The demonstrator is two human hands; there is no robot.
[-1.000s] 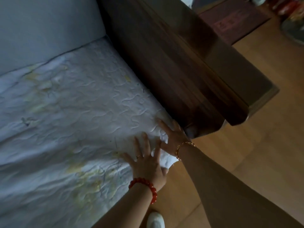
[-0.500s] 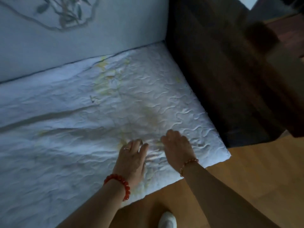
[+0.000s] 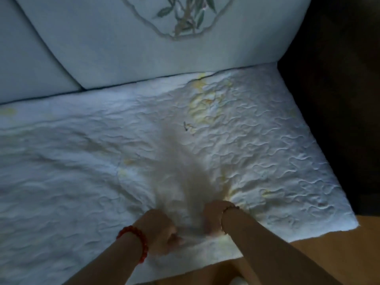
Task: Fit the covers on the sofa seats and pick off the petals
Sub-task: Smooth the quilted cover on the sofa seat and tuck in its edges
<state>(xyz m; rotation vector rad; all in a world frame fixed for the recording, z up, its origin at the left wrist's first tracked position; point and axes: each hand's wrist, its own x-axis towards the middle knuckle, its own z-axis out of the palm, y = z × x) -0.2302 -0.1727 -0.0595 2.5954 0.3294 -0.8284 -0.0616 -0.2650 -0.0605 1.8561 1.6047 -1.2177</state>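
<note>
Both hands sit near the front edge of the seat, the left hand (image 3: pixel 162 231) with fingers curled down into the white quilted cover (image 3: pixel 257 153) as if pinching its cloth, while the right hand (image 3: pixel 211 218) is smeared by motion blur, so its grip cannot be told. That cover lies spread over the sofa seat, wavy-stitched, rumpled, marked with yellowish patches, with a small dark speck (image 3: pixel 185 126) near its middle. Behind it rises the pale backrest (image 3: pixel 123 48) with embroidered leaves, a dark wooden armrest (image 3: pixel 339 79) at the right.
</note>
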